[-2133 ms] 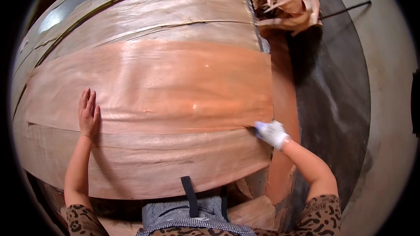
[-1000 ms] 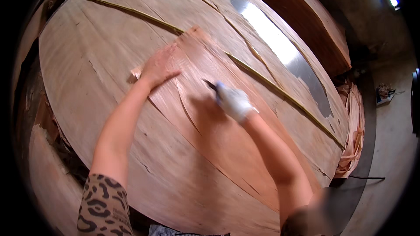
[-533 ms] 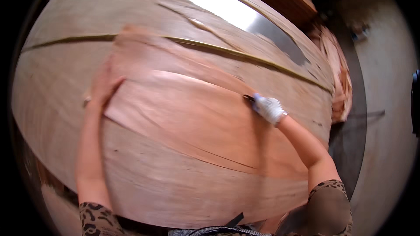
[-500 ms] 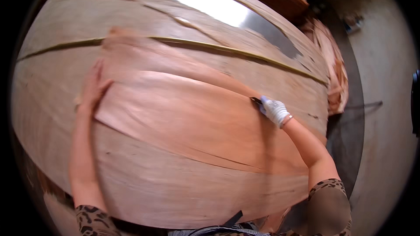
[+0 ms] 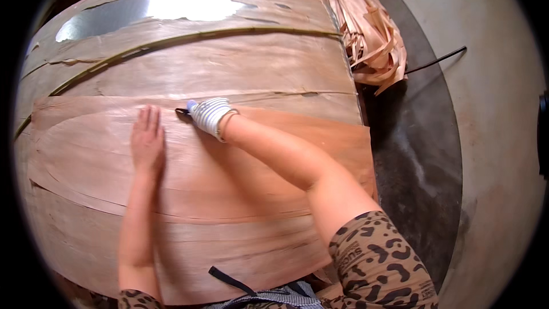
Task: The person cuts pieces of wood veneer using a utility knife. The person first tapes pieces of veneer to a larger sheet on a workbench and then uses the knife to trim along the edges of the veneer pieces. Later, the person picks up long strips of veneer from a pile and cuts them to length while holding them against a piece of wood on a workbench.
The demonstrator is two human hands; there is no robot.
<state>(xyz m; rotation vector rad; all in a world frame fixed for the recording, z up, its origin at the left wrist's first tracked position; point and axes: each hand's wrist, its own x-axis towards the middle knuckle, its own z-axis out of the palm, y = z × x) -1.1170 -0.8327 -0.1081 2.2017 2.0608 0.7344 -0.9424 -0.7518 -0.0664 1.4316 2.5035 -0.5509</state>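
A thin reddish-brown sheet of wood veneer [image 5: 269, 177] lies across the broad stack of veneer [image 5: 246, 246] in front of me. My left hand [image 5: 147, 140], bare, rests flat on the sheet with its fingers stretched out toward the far side. To its right, my right hand [image 5: 210, 117] wears a striped white glove with bluish fingertips and is closed round a small black knife [image 5: 182, 112]. Only the knife's dark end shows, pointing left near the sheet's far edge; the glove hides the rest.
Beyond the sheet, a narrow yellowish strip [image 5: 200, 35] runs across the stack. Farther back, a shiny grey patch [image 5: 126, 17] shows among torn veneer. At the stack's far right hangs a bundle of veneer scraps [image 5: 372, 34], near a black rod [image 5: 437, 59] above the floor.
My right hand has travelled left with the knife along the sheet's far side, close to my left hand. The left hand now lies flat on the sheet. The view has turned.
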